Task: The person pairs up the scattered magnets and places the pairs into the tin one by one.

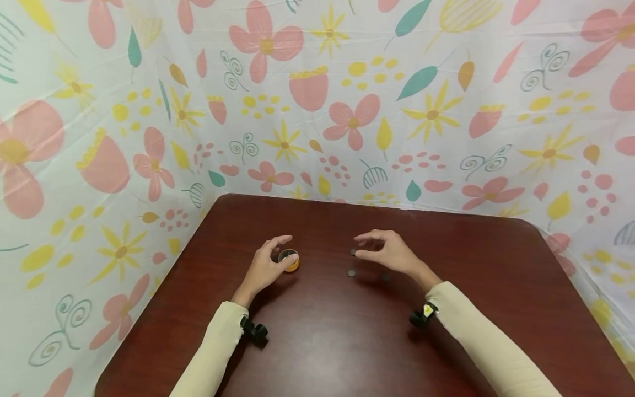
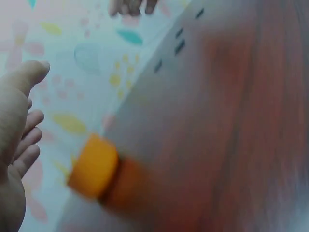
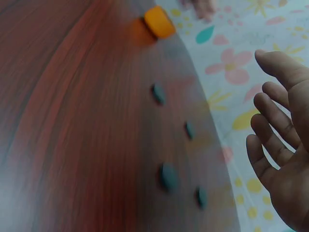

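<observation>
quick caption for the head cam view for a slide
Left hand beside a small orange cup; right hand hovering open over dark discs on a wooden table.

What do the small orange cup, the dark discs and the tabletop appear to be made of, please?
Orange cup: probably plastic, with a uniform bright colour and a smooth, thin rim.
Dark discs: flat, round and dull grey-green; they could be coins or plastic tokens, too blurred to settle.
Tabletop: reddish-brown wood or wood-look laminate, with streaky grain lines and a glossy sheen.

Both wrist views blur the orange cup [image 2: 94,166]; discs [image 3: 169,176] lack detail.
</observation>
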`<action>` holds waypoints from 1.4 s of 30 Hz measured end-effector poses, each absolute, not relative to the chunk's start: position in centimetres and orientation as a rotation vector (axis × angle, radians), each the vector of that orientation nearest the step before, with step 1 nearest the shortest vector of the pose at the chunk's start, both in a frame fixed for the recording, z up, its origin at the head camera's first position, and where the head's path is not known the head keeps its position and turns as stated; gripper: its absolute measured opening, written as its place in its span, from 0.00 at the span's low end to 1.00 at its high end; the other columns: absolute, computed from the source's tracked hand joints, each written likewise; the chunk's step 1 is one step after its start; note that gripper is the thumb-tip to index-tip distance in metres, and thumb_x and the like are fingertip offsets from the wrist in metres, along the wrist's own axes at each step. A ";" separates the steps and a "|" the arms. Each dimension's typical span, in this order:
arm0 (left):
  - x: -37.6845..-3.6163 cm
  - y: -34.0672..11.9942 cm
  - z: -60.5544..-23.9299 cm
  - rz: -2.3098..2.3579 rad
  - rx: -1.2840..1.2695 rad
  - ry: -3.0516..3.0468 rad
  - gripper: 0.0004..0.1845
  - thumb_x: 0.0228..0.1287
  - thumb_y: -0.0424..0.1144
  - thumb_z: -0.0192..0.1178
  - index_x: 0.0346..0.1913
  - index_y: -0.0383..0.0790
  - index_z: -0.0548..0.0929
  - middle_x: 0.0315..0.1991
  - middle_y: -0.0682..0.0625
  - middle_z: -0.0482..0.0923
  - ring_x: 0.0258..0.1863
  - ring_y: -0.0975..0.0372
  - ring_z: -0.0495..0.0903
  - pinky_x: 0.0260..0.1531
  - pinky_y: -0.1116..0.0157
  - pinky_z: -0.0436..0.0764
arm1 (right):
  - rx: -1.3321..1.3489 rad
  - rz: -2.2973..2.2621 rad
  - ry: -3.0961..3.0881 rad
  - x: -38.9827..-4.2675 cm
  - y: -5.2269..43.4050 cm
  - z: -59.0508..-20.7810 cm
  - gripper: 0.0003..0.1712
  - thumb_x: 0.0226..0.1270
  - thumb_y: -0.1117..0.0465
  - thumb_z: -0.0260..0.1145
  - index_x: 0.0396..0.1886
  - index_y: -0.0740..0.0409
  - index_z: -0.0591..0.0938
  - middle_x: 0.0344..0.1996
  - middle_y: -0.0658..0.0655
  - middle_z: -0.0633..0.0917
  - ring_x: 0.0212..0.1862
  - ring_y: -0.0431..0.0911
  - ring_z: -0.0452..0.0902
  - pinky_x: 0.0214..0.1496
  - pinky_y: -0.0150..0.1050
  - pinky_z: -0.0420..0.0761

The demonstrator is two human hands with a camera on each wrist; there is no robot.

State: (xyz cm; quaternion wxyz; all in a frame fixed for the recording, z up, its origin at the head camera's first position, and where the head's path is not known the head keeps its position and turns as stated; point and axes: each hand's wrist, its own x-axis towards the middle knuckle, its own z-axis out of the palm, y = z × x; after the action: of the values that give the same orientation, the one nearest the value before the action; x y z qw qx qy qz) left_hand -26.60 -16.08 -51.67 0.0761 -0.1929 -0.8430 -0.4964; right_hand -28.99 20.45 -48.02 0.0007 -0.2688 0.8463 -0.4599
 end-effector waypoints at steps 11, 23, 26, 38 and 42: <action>-26.3 -10.0 -48.8 -1.447 -1.032 -2.535 0.28 0.70 0.50 0.67 0.70 0.50 0.77 0.65 0.51 0.80 0.61 0.53 0.80 0.60 0.48 0.78 | -0.749 -1.326 2.762 -26.8 26.1 -49.3 0.24 0.62 0.52 0.78 0.56 0.56 0.87 0.47 0.56 0.88 0.45 0.46 0.83 0.44 0.39 0.83; -26.9 -6.6 -53.2 -1.423 -1.066 -2.786 0.26 0.71 0.52 0.66 0.66 0.46 0.81 0.59 0.54 0.83 0.54 0.64 0.80 0.56 0.62 0.79 | -0.729 -1.316 2.784 -25.3 27.1 -52.2 0.19 0.60 0.53 0.80 0.49 0.55 0.90 0.39 0.50 0.88 0.40 0.42 0.83 0.39 0.36 0.82; -27.4 -6.1 -54.1 -1.413 -1.053 -2.787 0.24 0.69 0.52 0.67 0.64 0.48 0.83 0.55 0.56 0.83 0.51 0.65 0.80 0.53 0.63 0.80 | -0.770 -1.300 2.796 -25.2 27.2 -52.7 0.17 0.59 0.54 0.81 0.46 0.54 0.91 0.36 0.48 0.87 0.37 0.39 0.81 0.36 0.35 0.81; -28.3 -4.6 -54.6 -1.310 -1.046 -2.783 0.18 0.68 0.50 0.68 0.57 0.49 0.88 0.55 0.58 0.81 0.58 0.61 0.75 0.73 0.48 0.60 | -0.810 -1.236 2.853 -25.1 27.6 -53.4 0.14 0.58 0.52 0.81 0.43 0.48 0.93 0.36 0.45 0.87 0.37 0.40 0.80 0.36 0.35 0.79; -28.4 -4.4 -54.6 -1.282 -1.036 -2.795 0.17 0.68 0.49 0.69 0.56 0.48 0.89 0.53 0.57 0.81 0.57 0.60 0.76 0.72 0.48 0.61 | -0.804 -1.202 2.878 -24.9 27.5 -53.3 0.14 0.57 0.53 0.82 0.42 0.49 0.93 0.35 0.45 0.87 0.37 0.40 0.79 0.37 0.35 0.79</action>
State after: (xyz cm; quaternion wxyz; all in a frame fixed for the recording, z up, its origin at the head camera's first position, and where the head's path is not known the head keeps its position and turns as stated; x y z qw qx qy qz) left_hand -28.37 -4.40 -54.61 -0.0515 -0.3187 -0.8603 -0.3945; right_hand -24.91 27.52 -53.30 -0.0398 -0.2495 0.8928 -0.3729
